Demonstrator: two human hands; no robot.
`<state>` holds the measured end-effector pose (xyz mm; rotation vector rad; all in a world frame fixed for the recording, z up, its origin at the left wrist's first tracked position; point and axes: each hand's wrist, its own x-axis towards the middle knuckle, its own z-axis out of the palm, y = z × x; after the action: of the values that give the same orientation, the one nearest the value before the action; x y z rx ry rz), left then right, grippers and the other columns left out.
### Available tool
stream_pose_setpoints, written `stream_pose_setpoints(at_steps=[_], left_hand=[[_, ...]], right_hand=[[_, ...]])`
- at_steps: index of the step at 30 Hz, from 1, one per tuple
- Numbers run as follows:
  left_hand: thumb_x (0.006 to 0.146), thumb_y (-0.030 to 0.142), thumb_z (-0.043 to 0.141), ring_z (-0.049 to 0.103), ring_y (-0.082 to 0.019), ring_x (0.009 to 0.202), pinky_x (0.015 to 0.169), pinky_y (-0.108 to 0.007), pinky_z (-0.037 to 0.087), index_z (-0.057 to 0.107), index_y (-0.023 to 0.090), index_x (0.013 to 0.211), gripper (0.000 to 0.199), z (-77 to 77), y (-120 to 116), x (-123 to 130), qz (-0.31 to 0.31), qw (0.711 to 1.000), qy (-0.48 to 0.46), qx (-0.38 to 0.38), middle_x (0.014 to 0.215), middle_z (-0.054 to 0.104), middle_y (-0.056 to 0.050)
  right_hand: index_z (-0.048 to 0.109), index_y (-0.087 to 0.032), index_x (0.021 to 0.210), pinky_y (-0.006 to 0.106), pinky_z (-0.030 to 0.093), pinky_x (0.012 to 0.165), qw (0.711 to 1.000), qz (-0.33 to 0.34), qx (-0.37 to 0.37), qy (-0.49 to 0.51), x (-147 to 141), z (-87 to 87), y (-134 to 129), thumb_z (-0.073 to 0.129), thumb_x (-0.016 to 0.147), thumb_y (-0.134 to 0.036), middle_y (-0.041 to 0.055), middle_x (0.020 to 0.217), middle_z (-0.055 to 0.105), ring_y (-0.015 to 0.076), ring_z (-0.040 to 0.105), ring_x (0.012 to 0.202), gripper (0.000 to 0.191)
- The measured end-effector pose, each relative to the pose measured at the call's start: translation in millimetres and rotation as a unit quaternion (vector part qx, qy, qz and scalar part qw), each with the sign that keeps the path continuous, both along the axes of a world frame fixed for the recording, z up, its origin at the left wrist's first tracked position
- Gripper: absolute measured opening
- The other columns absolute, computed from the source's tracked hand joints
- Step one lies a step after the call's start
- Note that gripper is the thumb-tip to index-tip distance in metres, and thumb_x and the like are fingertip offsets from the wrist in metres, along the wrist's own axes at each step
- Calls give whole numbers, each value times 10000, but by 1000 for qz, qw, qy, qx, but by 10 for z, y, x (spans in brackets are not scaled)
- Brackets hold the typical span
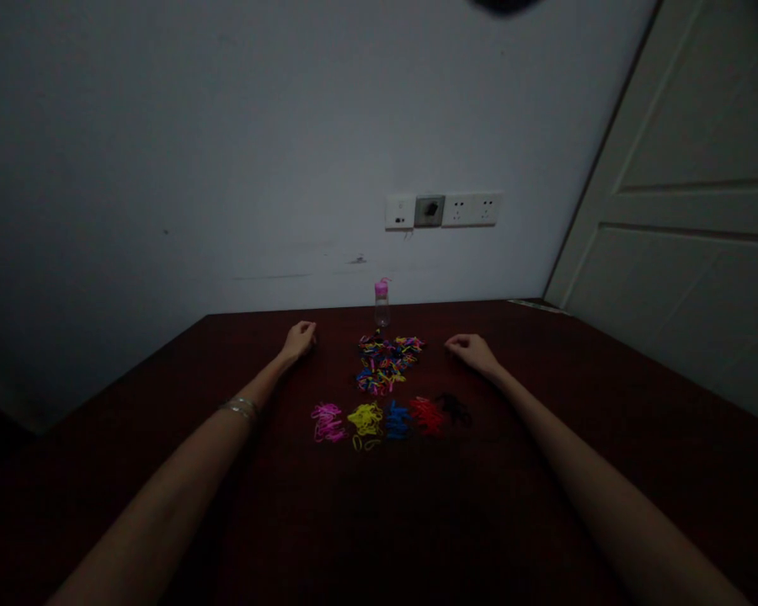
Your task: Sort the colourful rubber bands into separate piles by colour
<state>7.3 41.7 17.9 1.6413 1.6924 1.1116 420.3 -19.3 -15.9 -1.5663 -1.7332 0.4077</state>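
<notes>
My left hand (300, 338) rests on the table to the left of a mixed pile of coloured rubber bands (385, 366), its fingers curled in and no object showing in them. On the pile's other side lies my right hand (472, 350), fingers pressed together, with nothing visible in its grip. Neither hand touches the bands. Nearer to me is a row of sorted heaps: pink bands (328, 422), yellow bands (365, 418), blue bands (397, 419), red bands (427, 417) and black bands (455, 409). Two yellow bands lie just in front of the yellow heap.
A clear bottle with a pink lid (382, 305) stands upright behind the pile, near the wall. Sockets and switches (442, 210) are set in the wall above the dark red table (379, 522). A pale panelled door (688, 227) is at the right. The light is dim.
</notes>
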Motion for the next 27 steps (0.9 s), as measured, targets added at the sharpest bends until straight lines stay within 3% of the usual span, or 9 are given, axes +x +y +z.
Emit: stream_pose_setpoints(at_steps=[7, 13, 18, 27], left_hand=[[772, 287, 373, 339, -56, 337, 344, -165, 262, 526, 133, 884, 244, -95, 12, -17, 55, 992, -101, 54, 495, 457, 47], [766, 279, 358, 336, -55, 339, 341, -164, 261, 516, 132, 894, 252, -103, -13, -59, 63, 984, -147, 73, 491, 443, 51], [755, 288, 389, 334, -60, 333, 337, -170, 251, 530, 131, 875, 243, -115, -37, -38, 38, 986, -143, 77, 476, 442, 50], [740, 321, 420, 368, -75, 346, 340, -170, 251, 541, 137, 917, 283, -189, 21, -61, 29, 990, -106, 87, 480, 471, 46]], right_hand=[[686, -161, 755, 233, 435, 616, 998, 35, -44, 15, -83, 103, -39, 540, 662, -315, 35, 706, 677, 159, 591, 660, 232], [681, -164, 703, 246, 439, 676, 969, 214, -119, 45, -346, 334, -156, 581, 627, -299, 24, 724, 675, 146, 585, 690, 184], [689, -156, 720, 232, 416, 615, 943, 293, -160, 11, -603, 463, -292, 592, 628, -287, 19, 684, 656, 126, 557, 635, 188], [633, -113, 778, 212, 359, 503, 944, 281, -152, -83, -915, 500, -431, 639, 617, -332, 6, 637, 575, 97, 489, 550, 272]])
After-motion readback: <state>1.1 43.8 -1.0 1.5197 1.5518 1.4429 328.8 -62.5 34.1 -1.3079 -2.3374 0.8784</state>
